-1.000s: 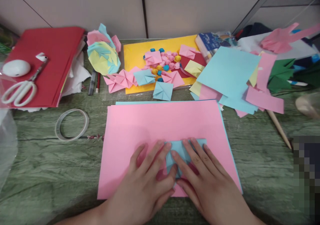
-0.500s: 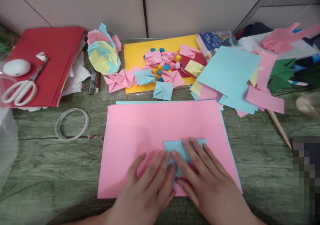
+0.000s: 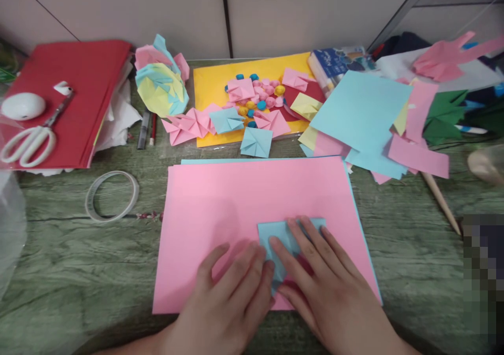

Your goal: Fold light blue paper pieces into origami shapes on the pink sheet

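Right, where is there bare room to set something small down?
Bare table shows between the tape roll, plastic and pink sheet; more lies between that sheet and the stick. It's crowded along the back, from red paper to green paper, and around the left hand, right hand and blue piece.

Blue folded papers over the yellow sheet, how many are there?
2: one blue folded paper lies toward the left of the yellow sheet; the second blue paper overlaps its near edge. Others may be hidden.
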`<state>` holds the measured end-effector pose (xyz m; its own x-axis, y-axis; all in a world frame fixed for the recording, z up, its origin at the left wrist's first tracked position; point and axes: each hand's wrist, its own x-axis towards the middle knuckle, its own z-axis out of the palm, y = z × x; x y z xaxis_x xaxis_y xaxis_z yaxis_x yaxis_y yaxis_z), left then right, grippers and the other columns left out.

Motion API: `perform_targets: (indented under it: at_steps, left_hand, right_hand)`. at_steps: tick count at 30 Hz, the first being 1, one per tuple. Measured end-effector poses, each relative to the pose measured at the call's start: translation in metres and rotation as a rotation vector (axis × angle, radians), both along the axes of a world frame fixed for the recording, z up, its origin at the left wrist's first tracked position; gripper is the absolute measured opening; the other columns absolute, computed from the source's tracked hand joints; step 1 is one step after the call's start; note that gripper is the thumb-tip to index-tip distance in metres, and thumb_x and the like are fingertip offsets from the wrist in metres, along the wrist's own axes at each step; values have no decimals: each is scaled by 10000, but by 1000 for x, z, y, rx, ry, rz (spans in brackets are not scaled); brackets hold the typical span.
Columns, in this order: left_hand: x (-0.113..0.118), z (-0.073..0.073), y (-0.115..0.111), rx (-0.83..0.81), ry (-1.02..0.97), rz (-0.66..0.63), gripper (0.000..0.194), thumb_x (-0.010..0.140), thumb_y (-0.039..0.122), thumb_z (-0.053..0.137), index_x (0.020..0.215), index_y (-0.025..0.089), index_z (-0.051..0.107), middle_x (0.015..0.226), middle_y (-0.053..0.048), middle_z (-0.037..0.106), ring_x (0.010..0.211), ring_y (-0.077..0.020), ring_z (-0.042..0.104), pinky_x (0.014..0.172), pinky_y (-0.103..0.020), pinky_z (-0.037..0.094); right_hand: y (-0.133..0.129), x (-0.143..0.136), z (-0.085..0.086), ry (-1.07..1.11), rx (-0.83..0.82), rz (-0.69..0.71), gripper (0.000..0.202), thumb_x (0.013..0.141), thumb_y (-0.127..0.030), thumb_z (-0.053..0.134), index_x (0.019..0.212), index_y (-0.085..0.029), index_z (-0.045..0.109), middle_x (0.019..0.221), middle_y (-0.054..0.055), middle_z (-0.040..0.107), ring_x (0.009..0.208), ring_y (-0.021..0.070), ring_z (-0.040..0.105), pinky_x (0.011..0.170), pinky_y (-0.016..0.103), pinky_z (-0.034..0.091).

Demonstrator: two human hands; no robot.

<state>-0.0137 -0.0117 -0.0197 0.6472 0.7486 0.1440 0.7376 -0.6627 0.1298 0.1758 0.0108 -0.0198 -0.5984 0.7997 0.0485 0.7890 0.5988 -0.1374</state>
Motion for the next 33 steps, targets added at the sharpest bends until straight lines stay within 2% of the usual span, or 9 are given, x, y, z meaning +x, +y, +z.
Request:
perform_targets:
  at_steps: [6, 11, 15, 17, 20, 23, 27, 30, 33]
  left_hand:
    - [-2, 0, 3, -73, 37, 15, 402, 781, 325, 456, 1169, 218, 447, 1230, -83, 446, 1171, -263, 320, 972, -525, 89]
    - [-10, 3, 12, -87, 68, 36, 426, 767, 245, 477, 1189, 234, 427, 1249, -83, 423, 1184, -280, 295, 958, -529, 115]
    - [-13, 5, 14, -64, 31, -132, 364, 792, 197, 440, 1155, 186, 464, 1229, -62, 450, 1153, -235, 346, 970, -443, 211]
    - [-13, 5, 13, -45, 5, -230, 332, 796, 177, 430, 1120, 143, 494, 1210, -60, 469, 1129, -215, 375, 967, -382, 258]
    - [-15, 5, 13, -21, -6, -269, 313, 791, 159, 434, 1089, 112, 517, 1192, -65, 486, 1110, -220, 398, 959, -356, 293]
    - [-21, 5, 18, -7, 0, -228, 310, 794, 164, 427, 1083, 102, 520, 1179, -76, 497, 1112, -238, 399, 940, -369, 323]
    - [-29, 4, 27, 37, 19, -101, 303, 791, 140, 424, 1073, 92, 524, 1138, -104, 528, 1112, -254, 406, 900, -394, 358]
    - [-31, 2, 30, 48, 55, 5, 326, 785, 127, 424, 1099, 100, 505, 1165, -115, 506, 1116, -263, 405, 877, -407, 375]
    - [-27, 1, 30, 35, 73, 59, 349, 780, 148, 433, 1121, 95, 486, 1209, -128, 463, 1132, -269, 390, 880, -408, 375]
  right_hand:
    - [6, 5, 3, 15, -1, 26, 423, 812, -321, 423, 1211, -180, 405, 1294, 89, 372, 1208, 257, 276, 949, 449, 308]
    - [5, 7, 1, 18, 10, 30, 371, 812, -201, 421, 1178, -143, 444, 1271, 103, 402, 1197, 256, 298, 945, 440, 327]
    - [7, 5, 1, 38, 22, -7, 323, 814, -222, 436, 1113, -119, 502, 1220, 117, 460, 1168, 252, 349, 928, 425, 357]
    - [12, 5, 2, 56, 6, 38, 307, 820, -238, 428, 1088, -120, 519, 1237, 103, 444, 1178, 244, 335, 934, 414, 357]
    - [19, 7, 3, 68, -33, 127, 321, 821, -264, 424, 1101, -131, 510, 1270, 77, 410, 1203, 225, 296, 947, 392, 350]
    - [22, 11, 6, 50, -54, 150, 415, 815, -324, 423, 1183, -133, 439, 1278, 84, 397, 1206, 231, 289, 921, 394, 368]
    - [15, 14, 11, 44, -113, 215, 477, 806, -367, 418, 1222, -132, 399, 1268, 93, 409, 1169, 244, 341, 878, 390, 398]
    - [11, 14, 12, 67, -144, 267, 411, 818, -262, 410, 1211, -142, 413, 1245, 69, 442, 1123, 213, 397, 871, 355, 409]
    - [12, 14, 9, 79, -144, 319, 407, 809, -159, 399, 1216, -150, 403, 1262, 55, 423, 1143, 208, 373, 893, 361, 393]
